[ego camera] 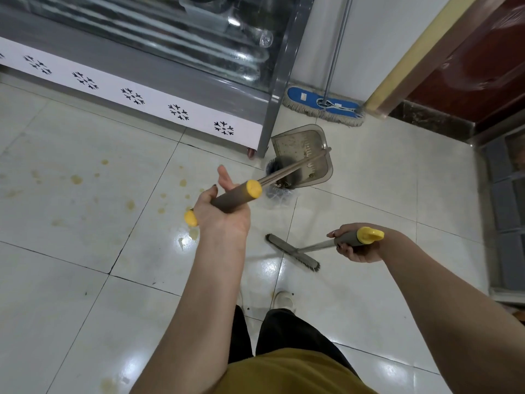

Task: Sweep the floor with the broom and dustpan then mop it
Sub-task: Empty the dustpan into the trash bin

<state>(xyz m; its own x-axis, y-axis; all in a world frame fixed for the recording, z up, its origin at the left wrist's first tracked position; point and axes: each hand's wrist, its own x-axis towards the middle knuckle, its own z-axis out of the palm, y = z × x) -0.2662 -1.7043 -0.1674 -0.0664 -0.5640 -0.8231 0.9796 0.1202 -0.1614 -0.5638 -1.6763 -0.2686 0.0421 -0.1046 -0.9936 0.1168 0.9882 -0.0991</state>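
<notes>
- The left hand grasped the grey, yellow-capped grip on the long metal handle of a translucent grey plastic dustpan. Its fingers were curled around the grip and the thumb stretched toward 12 o'clock.
- The dustpan hung tilted at 1 o'clock from that hand, its lip over a small dark waste bin lined with a clear plastic bag. Specks of dirt showed inside the pan.
- The right hand was clenched around the grey, yellow-tipped grip of a grey stiff-bristled broom. The broom's head was down by the floor at 9 o'clock from that hand, between the two arms.
- A blue flat mop with a beige fringe stood at 12 o'clock from the dustpan. Its head was on the floor and its metal pole leaned against the white wall.
- A glass-fronted display cabinet with a white base panel printed with black snowflakes filled the 10 to 12 o'clock part of the view. Its grey corner post stood just beside the bin and dustpan, crowding them on the 9 o'clock side.
- Yellow-brown stains dotted the glossy white floor tiles at 9 o'clock from the left hand.
- A dark red door in a yellow frame stood at 2 o'clock.
- One white shoe showed at 6 o'clock from the broom head.
</notes>
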